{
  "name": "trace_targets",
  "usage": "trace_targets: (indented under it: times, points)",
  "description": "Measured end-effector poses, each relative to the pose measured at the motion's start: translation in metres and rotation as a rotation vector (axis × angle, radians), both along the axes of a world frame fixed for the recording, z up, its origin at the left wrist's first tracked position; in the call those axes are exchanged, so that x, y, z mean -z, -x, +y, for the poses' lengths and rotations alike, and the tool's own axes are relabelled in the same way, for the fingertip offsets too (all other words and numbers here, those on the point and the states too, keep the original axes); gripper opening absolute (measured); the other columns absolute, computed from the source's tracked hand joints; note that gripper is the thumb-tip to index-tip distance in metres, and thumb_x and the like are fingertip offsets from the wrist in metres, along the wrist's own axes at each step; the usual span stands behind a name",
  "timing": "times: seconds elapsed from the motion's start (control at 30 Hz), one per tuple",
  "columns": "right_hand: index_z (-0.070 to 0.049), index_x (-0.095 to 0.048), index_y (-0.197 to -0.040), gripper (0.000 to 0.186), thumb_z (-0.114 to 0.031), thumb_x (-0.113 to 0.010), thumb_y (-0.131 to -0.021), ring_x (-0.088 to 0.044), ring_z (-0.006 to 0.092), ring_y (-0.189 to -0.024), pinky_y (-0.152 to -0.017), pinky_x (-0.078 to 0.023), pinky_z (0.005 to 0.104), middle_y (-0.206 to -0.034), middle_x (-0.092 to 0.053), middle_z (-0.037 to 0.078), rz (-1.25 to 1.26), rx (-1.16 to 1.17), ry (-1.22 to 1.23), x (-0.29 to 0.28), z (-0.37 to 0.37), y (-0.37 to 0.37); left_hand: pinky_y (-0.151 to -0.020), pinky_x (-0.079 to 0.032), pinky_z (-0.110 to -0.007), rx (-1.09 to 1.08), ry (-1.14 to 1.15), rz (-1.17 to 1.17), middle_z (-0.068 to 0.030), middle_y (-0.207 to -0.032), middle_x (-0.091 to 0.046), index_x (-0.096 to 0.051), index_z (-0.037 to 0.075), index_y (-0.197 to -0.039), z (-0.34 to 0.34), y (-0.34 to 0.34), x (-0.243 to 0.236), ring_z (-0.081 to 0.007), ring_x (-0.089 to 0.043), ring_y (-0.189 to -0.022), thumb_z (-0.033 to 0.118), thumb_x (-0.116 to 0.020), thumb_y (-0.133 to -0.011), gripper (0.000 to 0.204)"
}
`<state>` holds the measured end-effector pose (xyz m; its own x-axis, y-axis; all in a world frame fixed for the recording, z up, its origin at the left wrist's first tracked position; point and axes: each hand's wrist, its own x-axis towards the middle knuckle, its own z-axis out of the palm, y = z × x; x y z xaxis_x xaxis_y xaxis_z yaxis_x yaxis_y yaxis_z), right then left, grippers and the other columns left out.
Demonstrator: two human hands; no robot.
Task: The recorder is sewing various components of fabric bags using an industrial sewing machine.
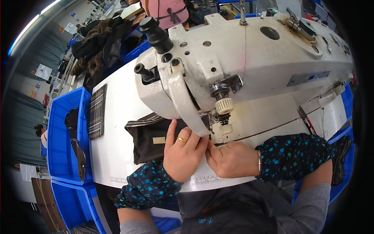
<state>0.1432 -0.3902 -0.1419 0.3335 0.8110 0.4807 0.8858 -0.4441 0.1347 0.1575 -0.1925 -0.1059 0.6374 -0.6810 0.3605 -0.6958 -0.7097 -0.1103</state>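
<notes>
A dark brown fabric piece (146, 142) with a zipper (147, 122) along its far edge lies on the white sewing table. It carries a small cream label (159, 140). My left hand (183, 154), with a gold ring, rests on the fabric's right part, its fingers stretched out. Close beside it, my right hand (233, 159) has its fingers curled and pressed together at the fabric's near right edge. What the right fingertips hold is too small to see. Both hands are at the sewing head of a white sewing machine (249, 58), whose needle area is mostly hidden by a curved white lever.
Left of the table stand blue bins (83, 156) with dark fabric pieces. A plaid cloth (97, 112) lies at the table's left edge. Red-handled snips (307, 121) lie right of the machine's needle area. Beyond is a person in pink (165, 11).
</notes>
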Motion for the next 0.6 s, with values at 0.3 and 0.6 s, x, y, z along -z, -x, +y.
trace_targets:
  times: [0.3, 0.6]
  points:
    - [0.000, -0.070, -0.087, 0.019, -0.015, -0.063, -0.078, -0.063, 0.0148, -0.055, -0.048, -0.048, 0.0272, -0.091, -0.073, 0.020, 0.061, 0.033, 0.050, -0.002, 0.000, 0.001, -0.104, -0.043, -0.050, 0.054, 0.018, 0.038, -0.0010, -0.096, -0.059, -0.074, 0.010, -0.105, -0.002, -0.002, 0.007, -0.0228, -0.061, -0.098, 0.015, -0.067, -0.076, 0.030]
    - [0.000, -0.065, -0.081, 0.014, -0.014, -0.064, -0.077, -0.060, 0.0148, -0.051, -0.043, -0.045, 0.0296, -0.070, -0.063, 0.011, 0.033, 0.104, -0.020, 0.002, 0.001, -0.012, -0.080, -0.041, -0.044, 0.053, 0.094, 0.048, -0.0031, -0.092, -0.059, -0.073, 0.008, -0.099, -0.004, -0.027, 0.015, -0.0248, -0.060, -0.093, 0.014, -0.070, -0.074, 0.026]
